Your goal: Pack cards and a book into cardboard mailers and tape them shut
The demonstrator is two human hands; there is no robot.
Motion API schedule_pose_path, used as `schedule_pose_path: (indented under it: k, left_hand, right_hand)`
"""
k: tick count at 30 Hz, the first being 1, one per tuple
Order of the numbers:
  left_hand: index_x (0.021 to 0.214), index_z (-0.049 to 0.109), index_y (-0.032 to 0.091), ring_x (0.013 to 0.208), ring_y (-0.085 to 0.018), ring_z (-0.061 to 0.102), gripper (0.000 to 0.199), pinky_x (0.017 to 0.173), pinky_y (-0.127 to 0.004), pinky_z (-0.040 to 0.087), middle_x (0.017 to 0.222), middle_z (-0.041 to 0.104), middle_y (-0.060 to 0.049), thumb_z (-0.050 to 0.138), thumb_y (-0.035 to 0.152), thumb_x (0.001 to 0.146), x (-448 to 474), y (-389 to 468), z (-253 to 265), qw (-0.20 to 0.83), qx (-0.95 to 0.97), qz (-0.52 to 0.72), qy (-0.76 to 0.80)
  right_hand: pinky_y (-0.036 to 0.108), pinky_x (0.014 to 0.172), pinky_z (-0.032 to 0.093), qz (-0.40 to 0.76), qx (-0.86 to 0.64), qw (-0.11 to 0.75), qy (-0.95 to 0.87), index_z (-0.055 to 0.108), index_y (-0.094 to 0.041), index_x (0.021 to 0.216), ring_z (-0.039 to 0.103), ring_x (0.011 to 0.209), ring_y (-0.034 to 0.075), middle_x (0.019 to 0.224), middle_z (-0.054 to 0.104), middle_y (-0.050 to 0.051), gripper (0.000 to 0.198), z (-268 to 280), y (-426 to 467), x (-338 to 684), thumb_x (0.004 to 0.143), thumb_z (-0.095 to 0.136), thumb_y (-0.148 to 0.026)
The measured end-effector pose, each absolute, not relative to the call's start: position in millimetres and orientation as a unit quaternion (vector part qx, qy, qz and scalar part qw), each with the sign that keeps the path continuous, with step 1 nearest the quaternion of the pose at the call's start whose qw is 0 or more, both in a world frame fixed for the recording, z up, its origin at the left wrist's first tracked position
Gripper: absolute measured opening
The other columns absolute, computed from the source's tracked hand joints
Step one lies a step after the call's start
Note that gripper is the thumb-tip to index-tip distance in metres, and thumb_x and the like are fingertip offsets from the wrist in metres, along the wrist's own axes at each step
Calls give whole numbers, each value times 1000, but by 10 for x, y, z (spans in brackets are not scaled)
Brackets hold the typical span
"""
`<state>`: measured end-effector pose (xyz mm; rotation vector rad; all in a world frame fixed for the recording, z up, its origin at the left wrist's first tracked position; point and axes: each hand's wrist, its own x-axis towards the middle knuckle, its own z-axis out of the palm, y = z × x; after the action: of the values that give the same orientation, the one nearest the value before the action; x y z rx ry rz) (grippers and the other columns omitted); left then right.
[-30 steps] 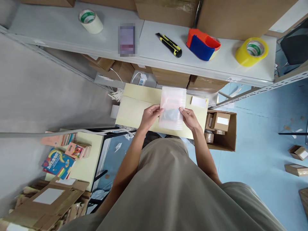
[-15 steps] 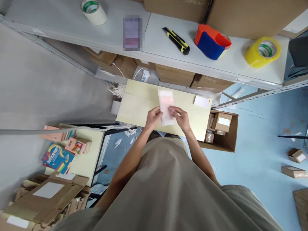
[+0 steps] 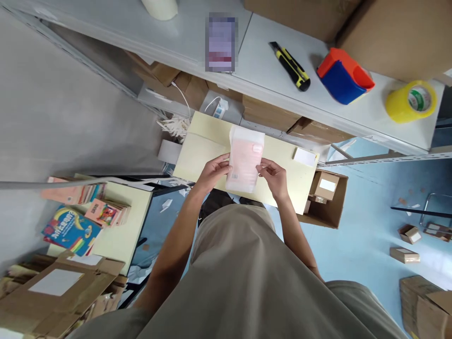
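Observation:
Between my hands is a flat, whitish translucent sleeve point(image 3: 246, 160) with something pink showing through and a small pale label near its top right. My left hand point(image 3: 213, 173) pinches its left edge, thumb in front. At the opposite edge my right hand point(image 3: 273, 176) grips it between thumb and fingers. The sleeve is held over a pale yellow table point(image 3: 206, 141). A white card or slip point(image 3: 304, 157) lies on the table to the right of my right hand.
A grey shelf point(image 3: 257, 61) above the table carries a utility knife point(image 3: 290, 66), an orange-and-blue tape dispenser point(image 3: 344, 77) and yellow tape point(image 3: 411, 101). An open carton point(image 3: 332, 212) with small boxes stands right of the table. Books point(image 3: 72, 230) are stacked on a side table at left.
The sleeve now faces me more fully and looks wider and closer. My right hand has shifted from its front to its right edge. The whole view has turned slightly.

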<state>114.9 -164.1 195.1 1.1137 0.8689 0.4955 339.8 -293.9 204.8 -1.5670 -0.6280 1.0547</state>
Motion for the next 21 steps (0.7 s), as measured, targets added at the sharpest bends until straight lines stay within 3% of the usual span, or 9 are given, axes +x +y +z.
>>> schedule_pose_path:
  k: [4,7,10,17,21]
  left_hand:
    - [169,61,15,127,-32,79,85,107,-42,64,142,83,-18,81,44,92,911,-1407,1681,703,519,248,417]
    - [167,61,15,136,-36,76,85,113,-46,63,160,72,-21,81,48,91,689,-1147,1405,674,539,265,431]
    - [166,62,15,145,-40,71,84,122,-50,58,163,70,-20,81,52,92,440,-802,1091,636,572,264,446]
    - [176,51,18,170,-42,45,93,142,-57,36,174,60,-18,79,42,91,141,130,283,589,616,176,493]
    - [177,46,14,172,-42,44,100,143,-58,33,178,54,-20,78,35,85,242,534,-85,614,605,120,492]
  right_hand:
    - [41,90,70,466,-678,508,-254,86,-25,131,80,101,24,125,87,9,62,1845,-2577,3133,86,90,-68]
    - [45,99,71,497,-676,483,-249,85,-26,136,82,111,27,136,85,9,63,1638,-2235,2840,90,87,-69]
    - [48,106,70,526,-672,463,-239,85,-26,136,82,119,30,143,83,10,59,1369,-1843,2499,91,86,-64]
    - [46,109,66,519,-708,445,-179,84,-21,127,79,126,31,146,81,12,48,677,-931,1834,90,82,-52]
    - [46,107,66,486,-742,437,-147,83,-20,125,78,127,33,138,83,13,53,361,-583,1686,87,81,-57]
